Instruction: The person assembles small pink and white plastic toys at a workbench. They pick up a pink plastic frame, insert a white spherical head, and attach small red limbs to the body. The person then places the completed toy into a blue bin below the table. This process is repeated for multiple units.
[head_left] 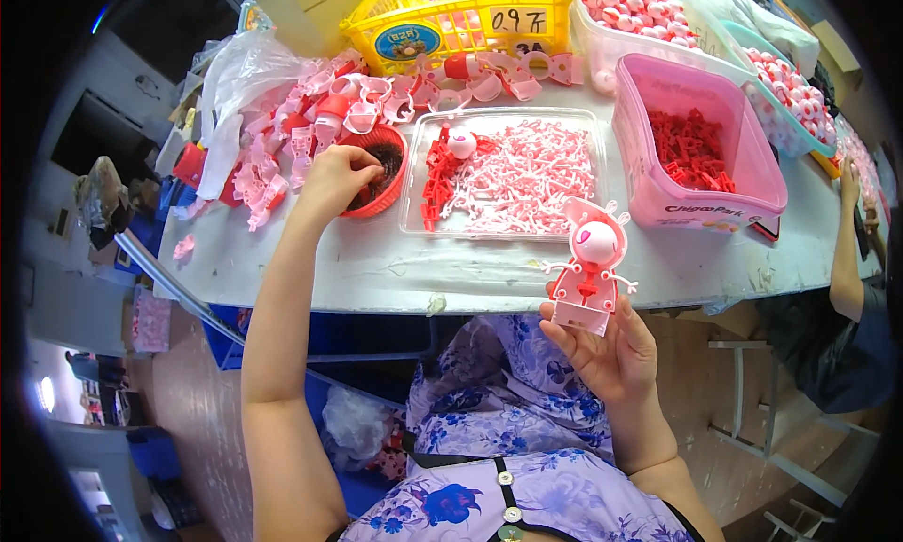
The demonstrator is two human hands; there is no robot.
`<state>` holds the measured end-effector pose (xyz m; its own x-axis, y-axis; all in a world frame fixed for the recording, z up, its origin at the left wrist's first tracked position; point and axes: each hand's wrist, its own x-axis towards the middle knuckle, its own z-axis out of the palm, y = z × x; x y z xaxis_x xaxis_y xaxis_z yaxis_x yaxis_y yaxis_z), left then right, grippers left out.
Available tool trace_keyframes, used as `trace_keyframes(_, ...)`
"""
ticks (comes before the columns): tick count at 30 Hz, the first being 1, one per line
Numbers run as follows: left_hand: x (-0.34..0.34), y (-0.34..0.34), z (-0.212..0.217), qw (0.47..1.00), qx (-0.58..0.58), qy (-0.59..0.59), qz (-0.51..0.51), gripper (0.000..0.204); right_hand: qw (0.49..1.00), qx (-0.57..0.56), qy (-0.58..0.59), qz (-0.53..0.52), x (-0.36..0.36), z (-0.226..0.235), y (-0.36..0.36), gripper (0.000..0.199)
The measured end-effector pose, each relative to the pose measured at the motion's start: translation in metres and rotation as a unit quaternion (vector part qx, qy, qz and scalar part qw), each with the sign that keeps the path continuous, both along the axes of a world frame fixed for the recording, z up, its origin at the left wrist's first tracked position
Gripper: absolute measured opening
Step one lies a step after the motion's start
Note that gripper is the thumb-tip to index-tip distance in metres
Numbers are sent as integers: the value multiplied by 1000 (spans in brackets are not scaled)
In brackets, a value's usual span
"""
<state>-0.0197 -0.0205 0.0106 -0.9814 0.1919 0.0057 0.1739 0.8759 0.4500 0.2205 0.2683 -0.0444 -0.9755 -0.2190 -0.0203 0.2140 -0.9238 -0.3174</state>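
Observation:
My right hand [616,354] holds a half-assembled pink toy figure [576,286] upright by its base, over the table's near edge. The figure has a round white-and-pink head, thin pale arms spread to both sides and a red piece in its middle. My left hand [340,177] reaches into a red bowl [397,187] of small dark pieces [388,158], too fine to make out. Its fingertips are pinched together; whatever may be between them is hidden. Beside the bowl lies a clear tray [410,213] with pale pink arm pieces [527,171], red pieces [438,180] and one round head [462,142].
A pink bin [644,199] of red parts stands right of the tray. Behind are a yellow basket [461,25] and tubs of round heads [640,15]. Pink shell parts [263,171] are heaped at the left. At the far right, another person's hand [849,180] rests by the table.

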Motion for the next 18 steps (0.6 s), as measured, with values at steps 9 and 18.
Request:
trace_keyframes(9,-11,2,-11,997,-61,51,-17,22,1000,-2,-18,12,0,0,-7,56)
trace_keyframes(18,-5,3,-11,993,-51,105,-3,19,1000,2,-14,26,2,2,-11,53)
